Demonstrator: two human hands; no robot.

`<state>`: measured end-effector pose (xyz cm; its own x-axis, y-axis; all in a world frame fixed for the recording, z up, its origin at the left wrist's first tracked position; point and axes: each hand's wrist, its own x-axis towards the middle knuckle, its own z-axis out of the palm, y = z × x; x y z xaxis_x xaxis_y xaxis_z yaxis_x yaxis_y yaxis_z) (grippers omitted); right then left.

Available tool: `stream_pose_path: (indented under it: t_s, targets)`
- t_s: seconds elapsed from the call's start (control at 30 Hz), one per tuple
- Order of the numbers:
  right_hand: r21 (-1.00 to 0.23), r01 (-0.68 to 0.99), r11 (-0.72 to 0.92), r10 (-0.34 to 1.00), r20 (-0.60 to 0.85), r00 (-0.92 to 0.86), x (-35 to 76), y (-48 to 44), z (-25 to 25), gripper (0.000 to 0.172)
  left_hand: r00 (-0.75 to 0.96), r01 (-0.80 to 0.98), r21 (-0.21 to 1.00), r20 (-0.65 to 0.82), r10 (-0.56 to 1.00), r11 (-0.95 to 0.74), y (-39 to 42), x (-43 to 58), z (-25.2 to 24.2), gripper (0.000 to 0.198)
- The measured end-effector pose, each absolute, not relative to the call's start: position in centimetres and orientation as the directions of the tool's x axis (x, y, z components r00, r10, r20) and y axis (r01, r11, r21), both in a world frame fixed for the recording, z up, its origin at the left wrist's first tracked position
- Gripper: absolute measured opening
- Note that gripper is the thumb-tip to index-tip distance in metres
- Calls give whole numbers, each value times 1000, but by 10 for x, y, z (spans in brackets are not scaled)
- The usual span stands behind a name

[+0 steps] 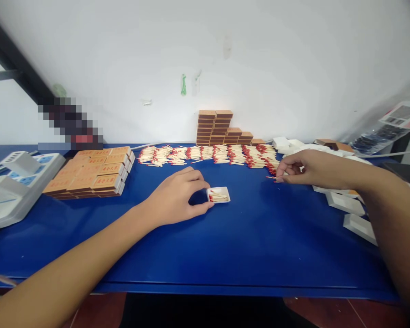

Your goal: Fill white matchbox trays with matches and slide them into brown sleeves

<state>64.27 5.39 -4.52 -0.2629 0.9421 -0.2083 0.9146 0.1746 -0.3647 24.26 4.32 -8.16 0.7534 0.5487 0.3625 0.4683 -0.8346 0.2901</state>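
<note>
My left hand [180, 196] grips a small white matchbox tray [228, 195] by its left end, thumb in front and fingers behind. Inside the tray lie several matches [218, 198] with red heads toward the left. Off to the right, my right hand [300, 167] is closed in a pinch, with matches [272, 178] poking out of its fingertips. Just left of those fingertips is the right end of a long row of loose red-headed matches [199, 153] in rough bunches.
Orange matchboxes [88, 171] are stacked at left beside a white power strip [30, 196]. More matchboxes [215, 127] rise in steps against the wall. White empty trays [345, 202] lie around and under my right forearm. A plastic bag [379, 136] stands at the far right.
</note>
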Motion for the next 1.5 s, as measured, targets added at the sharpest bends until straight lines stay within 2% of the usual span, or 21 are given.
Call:
stream_pose_path:
  t_s: [0.2,0.33,0.5,0.67,0.8,1.0,1.3,1.5]
  targets:
    - [-483,828,284,914,-125,-387,589,38,-46,43,756,468,293,356,549,-834,44,243,-84,27]
    - [-535,749,390,867,-60,-494,556,33,-60,34,761,462,291,355,543,-838,44,245,-85,28]
    - [-432,826,362,923,43,-382,558,40,-68,29,757,465,290,360,546,-836,43,244,-85,27]
    - [-341,891,299,947,-8,-321,566,46,-71,35,756,471,289,355,550,-834,43,243,-83,26]
    - [-289,897,334,942,91,-322,570,47,-77,40,752,472,289,360,552,-833,44,242,-83,26]
    - [-326,899,292,948,-24,-316,570,46,-78,38,756,465,291,361,546,-836,45,244,-85,28]
    - [-473,742,475,873,149,-464,533,26,-68,29,758,455,297,366,540,-839,45,245,-86,26]
    - [-456,690,563,814,164,-557,509,16,-78,23,756,444,291,386,529,-847,43,248,-87,23]
